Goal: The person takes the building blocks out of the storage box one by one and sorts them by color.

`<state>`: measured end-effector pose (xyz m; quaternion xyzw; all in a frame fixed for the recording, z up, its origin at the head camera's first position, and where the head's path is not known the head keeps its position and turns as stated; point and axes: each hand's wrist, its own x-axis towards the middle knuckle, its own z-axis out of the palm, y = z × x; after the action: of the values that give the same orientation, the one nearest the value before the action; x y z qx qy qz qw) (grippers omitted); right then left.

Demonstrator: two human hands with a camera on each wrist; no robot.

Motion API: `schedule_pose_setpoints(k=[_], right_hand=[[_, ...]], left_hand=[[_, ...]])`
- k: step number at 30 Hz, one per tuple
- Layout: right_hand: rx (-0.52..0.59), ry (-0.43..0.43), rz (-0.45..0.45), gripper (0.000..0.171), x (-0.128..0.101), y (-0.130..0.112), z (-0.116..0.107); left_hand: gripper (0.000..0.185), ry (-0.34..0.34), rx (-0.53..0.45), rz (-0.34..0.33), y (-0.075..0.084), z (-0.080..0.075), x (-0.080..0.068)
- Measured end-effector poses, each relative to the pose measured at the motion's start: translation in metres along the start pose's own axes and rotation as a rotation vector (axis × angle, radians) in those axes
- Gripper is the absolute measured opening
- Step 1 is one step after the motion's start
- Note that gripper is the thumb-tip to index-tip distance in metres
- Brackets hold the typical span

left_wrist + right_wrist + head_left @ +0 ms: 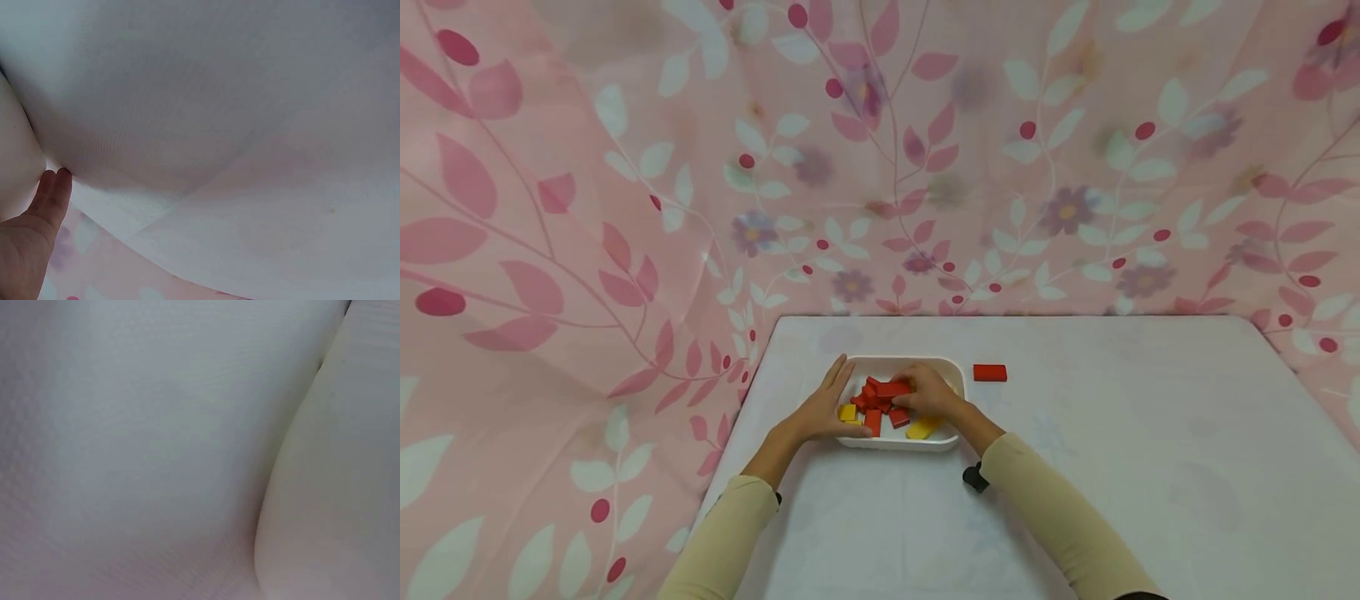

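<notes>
Flanking tray (pixel 901 364): lone red block (pixel 989 372), curtain (pixel 625 208).

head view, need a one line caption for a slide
Right hand grips a red block in a white tray of red and yellow blocks; left hand rests flat on its edge.

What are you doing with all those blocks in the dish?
A person sits at a white table with a white tray of red and yellow blocks. The left hand rests flat against the tray's left side, fingers straight. The right hand reaches into the tray and grips a red block on top of the pile. One more red block lies alone on the table, just right of the tray.
</notes>
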<state>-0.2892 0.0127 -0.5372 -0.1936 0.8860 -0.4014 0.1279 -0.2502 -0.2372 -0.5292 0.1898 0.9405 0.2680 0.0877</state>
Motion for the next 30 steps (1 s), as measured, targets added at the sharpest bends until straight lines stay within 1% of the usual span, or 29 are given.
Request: schedule_pose_setpoints(k=[5, 8, 10, 15, 18, 21, 25, 30], right_hand=[[0.043, 0.000, -0.036, 0.038, -0.004, -0.002, -0.003], [0.034, 0.007, -0.058, 0.039, -0.008, -0.004, -0.010], [0.000, 0.033, -0.066, 0.039, -0.009, -0.004, -0.017], [-0.013, 0.073, -0.068, 0.037, -0.016, 0.000, -0.036], [0.011, 0.066, -0.047, 0.037, -0.022, 0.003, -0.047], [0.019, 0.065, -0.035, 0.037, -0.028, 0.006, -0.055], [0.009, 0.093, -0.071, 0.034, -0.035, 0.009, -0.064], [-0.045, 0.162, -0.132, 0.032, -0.044, 0.015, -0.079]], left_hand=[[0.131, -0.001, -0.008, 0.008, -0.002, 0.002, 0.000], [0.131, -0.006, -0.010, -0.003, -0.002, 0.003, 0.000], [0.131, -0.005, -0.009, -0.013, -0.002, 0.003, 0.000], [0.131, 0.000, 0.010, -0.024, -0.001, 0.003, 0.001], [0.132, 0.000, 0.022, -0.027, -0.001, 0.003, 0.000], [0.131, 0.005, 0.010, -0.028, 0.000, 0.003, 0.000], [0.130, 0.014, -0.009, -0.025, 0.000, 0.004, 0.000], [0.129, 0.011, 0.013, -0.029, 0.000, 0.004, 0.001]])
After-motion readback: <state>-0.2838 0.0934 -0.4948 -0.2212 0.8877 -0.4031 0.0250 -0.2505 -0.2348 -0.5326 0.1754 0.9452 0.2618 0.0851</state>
